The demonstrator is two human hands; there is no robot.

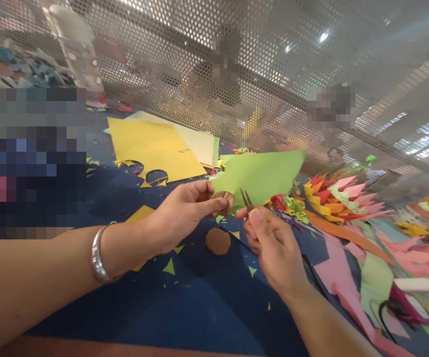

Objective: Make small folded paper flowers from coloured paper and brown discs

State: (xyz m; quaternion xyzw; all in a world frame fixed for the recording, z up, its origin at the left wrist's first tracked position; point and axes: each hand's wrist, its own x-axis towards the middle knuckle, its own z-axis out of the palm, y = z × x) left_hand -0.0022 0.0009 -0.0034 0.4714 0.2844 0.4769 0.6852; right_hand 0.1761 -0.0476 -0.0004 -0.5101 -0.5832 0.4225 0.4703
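Observation:
My left hand (179,215), with a silver bangle on the wrist, pinches the lower left edge of a light green paper sheet (264,171). The sheet is raised at a slant above the dark blue table. My right hand (274,243) grips small scissors (247,199); their blades stand slightly apart in front of the green sheet, and the handles are hidden in my fingers. Below and between my hands lies a round brown disc (217,241). Little green offcuts (169,267) are scattered near it.
A yellow sheet (154,148) with round cutouts lies beyond my left hand, over paler sheets (198,141). Paper scraps (290,208) are heaped right of the green sheet. Pink paper strips (342,277) and layered spiky paper (338,198) fill the right. A perforated metal screen (154,54) stands behind.

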